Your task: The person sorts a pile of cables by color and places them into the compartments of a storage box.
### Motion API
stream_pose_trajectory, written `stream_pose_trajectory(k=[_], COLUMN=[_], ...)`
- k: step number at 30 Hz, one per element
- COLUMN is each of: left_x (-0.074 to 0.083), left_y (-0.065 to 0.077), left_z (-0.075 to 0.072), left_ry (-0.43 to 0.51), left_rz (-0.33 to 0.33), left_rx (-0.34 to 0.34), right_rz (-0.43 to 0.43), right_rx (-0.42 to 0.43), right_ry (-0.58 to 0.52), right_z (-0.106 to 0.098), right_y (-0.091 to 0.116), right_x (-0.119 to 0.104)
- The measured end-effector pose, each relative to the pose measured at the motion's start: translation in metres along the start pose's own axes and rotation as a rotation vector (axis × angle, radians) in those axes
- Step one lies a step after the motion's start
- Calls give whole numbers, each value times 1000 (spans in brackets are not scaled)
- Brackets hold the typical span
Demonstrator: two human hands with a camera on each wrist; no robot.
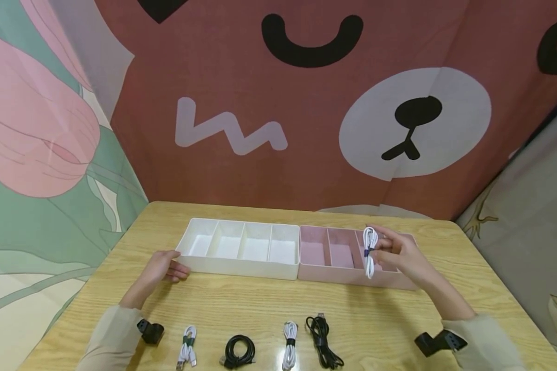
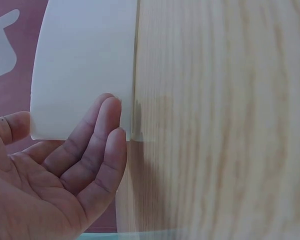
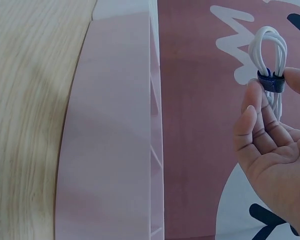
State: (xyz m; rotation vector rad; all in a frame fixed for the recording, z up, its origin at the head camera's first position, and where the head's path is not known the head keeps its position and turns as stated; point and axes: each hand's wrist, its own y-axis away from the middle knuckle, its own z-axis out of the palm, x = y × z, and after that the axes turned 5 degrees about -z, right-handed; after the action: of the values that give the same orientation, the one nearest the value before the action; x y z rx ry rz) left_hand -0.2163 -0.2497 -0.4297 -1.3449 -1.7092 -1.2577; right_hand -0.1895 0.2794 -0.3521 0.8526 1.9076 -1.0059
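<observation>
In my right hand (image 1: 401, 252) a bundled white cable (image 1: 369, 252) is pinched between thumb and fingertips. A dark blue strap (image 3: 271, 82) binds its middle. The bundle hangs upright over the front of the pink divided box (image 1: 357, 275), and part of that box is hidden behind the hand. My left hand (image 1: 160, 268) rests at the left front corner of the white divided box (image 1: 241, 266), its thumb at the rim and its other fingers loosely bent beside the corner.
Along the table's (image 1: 241, 299) near side lie a white cable with a green strap (image 1: 187, 345), a coiled black cable (image 1: 238, 352), a white cable with a black strap (image 1: 290, 345) and a longer black cable (image 1: 322, 342). The two boxes stand end to end. A patterned cloth (image 1: 306, 170) hangs behind.
</observation>
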Motion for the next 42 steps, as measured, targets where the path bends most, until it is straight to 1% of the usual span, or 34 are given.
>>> stream_pose_trajectory(k=[15,20,30,34,40,42], left_x=[0,-1,-1,-2,-3,-3], left_y=[1,1,0,-1,-1,-1], left_z=[0,0,-1,-1,-2,-2], left_ry=[0,10,14,15,14,12], left_rz=[5,6,6,6,13,16], left_rx=[5,-1,-8,-9,-15,-14], right_rz=[93,116,104,85,28,26], right_rx=[71,73,68,65,40,42], right_ry=[51,31,4,-16,-60,-65], right_z=[7,9,12,13,15,16], right_y=[-11,-15,-26,-30,-35,-37], right_x=[-9,-11,-15,-14,-12,-12])
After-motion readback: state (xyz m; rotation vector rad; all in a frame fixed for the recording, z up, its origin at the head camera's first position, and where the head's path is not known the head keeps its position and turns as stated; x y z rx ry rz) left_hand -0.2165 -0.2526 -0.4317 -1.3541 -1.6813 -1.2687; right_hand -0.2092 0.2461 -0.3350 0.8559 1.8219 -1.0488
